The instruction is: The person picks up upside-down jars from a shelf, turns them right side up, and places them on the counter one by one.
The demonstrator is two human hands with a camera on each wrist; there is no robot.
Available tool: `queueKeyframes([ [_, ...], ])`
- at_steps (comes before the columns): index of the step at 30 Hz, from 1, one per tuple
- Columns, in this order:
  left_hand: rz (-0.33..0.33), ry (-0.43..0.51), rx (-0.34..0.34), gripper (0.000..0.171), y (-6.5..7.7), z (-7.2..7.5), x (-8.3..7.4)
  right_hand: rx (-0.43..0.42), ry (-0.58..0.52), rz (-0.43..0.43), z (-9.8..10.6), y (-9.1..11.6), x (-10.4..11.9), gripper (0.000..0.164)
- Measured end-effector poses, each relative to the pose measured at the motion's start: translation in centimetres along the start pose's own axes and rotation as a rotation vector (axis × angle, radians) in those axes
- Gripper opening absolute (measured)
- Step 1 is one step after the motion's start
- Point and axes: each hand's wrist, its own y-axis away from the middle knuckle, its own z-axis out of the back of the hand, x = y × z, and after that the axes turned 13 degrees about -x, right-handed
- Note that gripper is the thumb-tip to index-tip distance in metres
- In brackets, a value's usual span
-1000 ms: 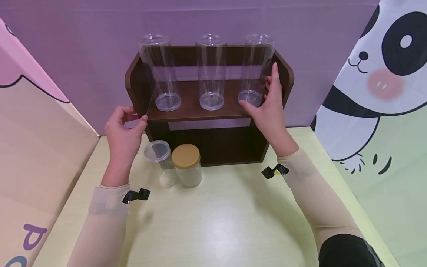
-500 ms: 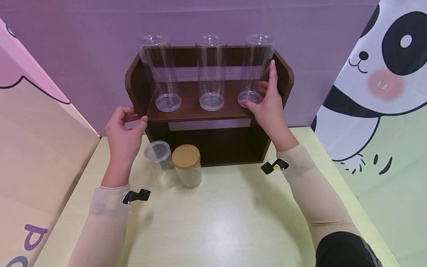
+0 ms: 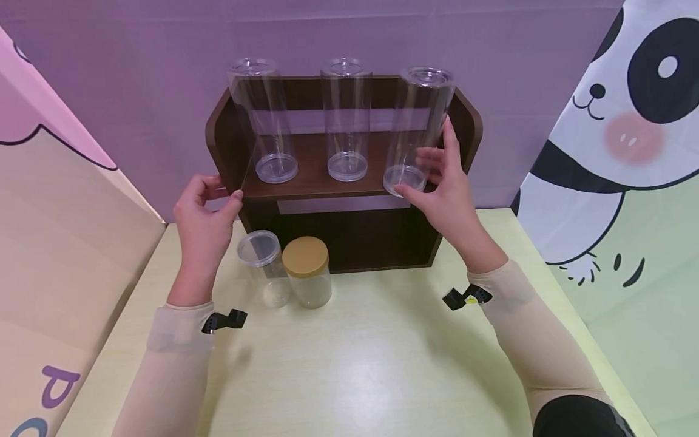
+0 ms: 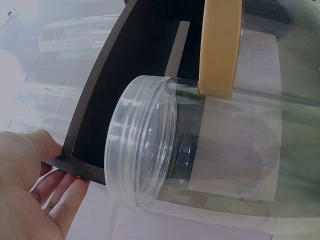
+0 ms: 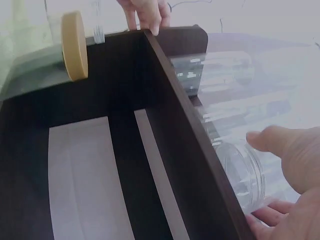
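My left hand (image 3: 204, 218) grips the left end of a dark brown two-tier wooden shelf (image 3: 218, 130); in the left wrist view, the thumb and fingers pinch its board corner. My right hand (image 3: 450, 188) holds a tall clear jar (image 3: 417, 115) low on its body, thumb in front and fingers behind. This jar's base overlaps the front edge of the upper board, and it leans slightly. Two matching jars stand upright on that board, a left jar (image 3: 264, 121) and a middle jar (image 3: 347, 115). In the right wrist view the held jar (image 5: 237, 170) shows its ringed end.
On the table (image 3: 349, 364), before the shelf's lower left, stand a short jar with a clear lid (image 3: 259, 247) and a short jar with a tan lid (image 3: 304, 256). A purple cloth (image 3: 136, 91) hangs behind; a panda-printed panel (image 3: 628, 121) stands right.
My right hand has closed in on the right jar and drawn it forward to the board's front edge. The left hand and the other jars keep their places.
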Motion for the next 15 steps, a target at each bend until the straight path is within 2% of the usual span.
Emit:
queueKeyframes([
  [4, -0.001, -0.004, 0.0, 0.028, 0.0, 0.0, 0.0, 0.04, -0.046, 0.01, 0.5, 1.2, 0.4, 0.129],
  [11, 0.0, -0.003, 0.002, 0.028, 0.0, 0.0, -0.1, 0.072, -0.147, 0.106, 1.0, 3.3, 0.8, 0.129],
  [15, -0.002, -0.002, 0.002, 0.028, 0.0, 0.0, -0.2, 0.111, -0.202, 0.13, 0.9, 4.7, 0.9, 0.131],
])
